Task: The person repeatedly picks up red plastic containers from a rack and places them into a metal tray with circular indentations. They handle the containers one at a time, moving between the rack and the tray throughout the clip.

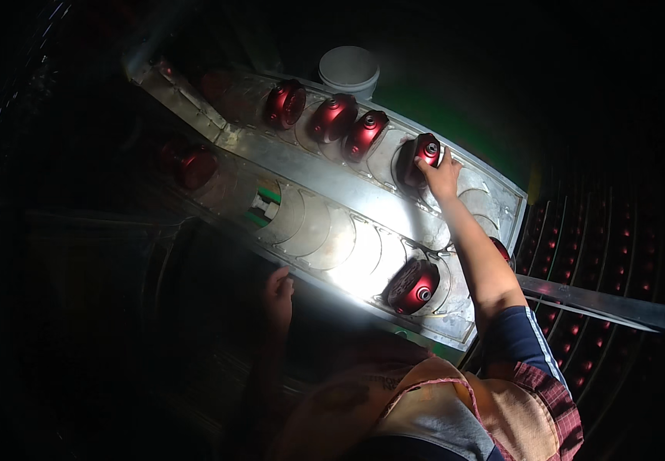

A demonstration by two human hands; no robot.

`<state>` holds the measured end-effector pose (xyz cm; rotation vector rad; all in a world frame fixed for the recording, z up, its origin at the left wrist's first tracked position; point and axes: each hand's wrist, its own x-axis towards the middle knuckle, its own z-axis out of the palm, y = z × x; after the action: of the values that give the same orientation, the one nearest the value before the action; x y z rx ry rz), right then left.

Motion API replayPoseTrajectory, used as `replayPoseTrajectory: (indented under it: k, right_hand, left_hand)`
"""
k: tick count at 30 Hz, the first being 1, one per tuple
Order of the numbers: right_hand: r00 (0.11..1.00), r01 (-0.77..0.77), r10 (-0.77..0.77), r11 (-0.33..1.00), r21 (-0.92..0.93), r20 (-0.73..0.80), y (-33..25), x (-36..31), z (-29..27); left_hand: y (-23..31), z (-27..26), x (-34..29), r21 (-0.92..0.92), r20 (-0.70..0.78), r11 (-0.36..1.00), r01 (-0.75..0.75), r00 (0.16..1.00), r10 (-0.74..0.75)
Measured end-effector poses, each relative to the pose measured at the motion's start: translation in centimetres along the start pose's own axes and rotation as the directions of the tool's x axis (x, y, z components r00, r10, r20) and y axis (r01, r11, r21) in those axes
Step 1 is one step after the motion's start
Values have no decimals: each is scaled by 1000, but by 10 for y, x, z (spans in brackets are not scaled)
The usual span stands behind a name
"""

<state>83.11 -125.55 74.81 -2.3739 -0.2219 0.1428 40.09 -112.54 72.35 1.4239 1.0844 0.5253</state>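
Observation:
My right hand (pixel 444 177) reaches to the far side of a metal conveyor of overlapping crescent plates (pixel 302 223). Its thumb and fingers grip a glossy red round metal shell with a small threaded neck (pixel 428 147), which rests tilted over the plates. To its left on the same far lane stand three similar red shells (pixel 365 137). Another red shell (pixel 415 286) lies tilted on the near lane, its neck towards me. My left hand (pixel 279 292) hovers in shadow by the conveyor's near edge, fingers curled, with nothing visible in it.
A white bucket (pixel 349 71) stands beyond the far edge. Dim red shells (pixel 194 166) sit farther left. A metal bar (pixel 597 301) juts out at the right, near dark racks holding many small red shapes (pixel 578 307). A raised metal strip (pixel 325 177) divides the two lanes.

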Motion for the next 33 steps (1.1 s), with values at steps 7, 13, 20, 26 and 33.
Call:
replayPoseTrajectory:
  k: [7, 13, 20, 26, 33]
  right_hand:
    - [876, 50, -415, 586, 808, 246, 68, -141, -181]
    - [950, 8, -275, 491, 871, 146, 229, -259, -334]
    - [990, -63, 138, 426, 902, 4, 399, -380, -491]
    - [934, 95, 291, 352, 931, -206, 490, -461, -561]
    - [777, 101, 510, 477, 873, -369, 526, -545, -617]
  left_hand:
    - [35, 127, -79, -91, 169, 965, -245, 951, 258]
    - [55, 237, -221, -197, 340, 950, -242, 892, 298]
    - [43, 370, -436, 38, 698, 988, -149, 712, 81]
    - [21, 461, -533, 165, 930, 950, -263, 362, -61]
    - [9, 537, -610, 255, 966, 954, -158, 97, -242]
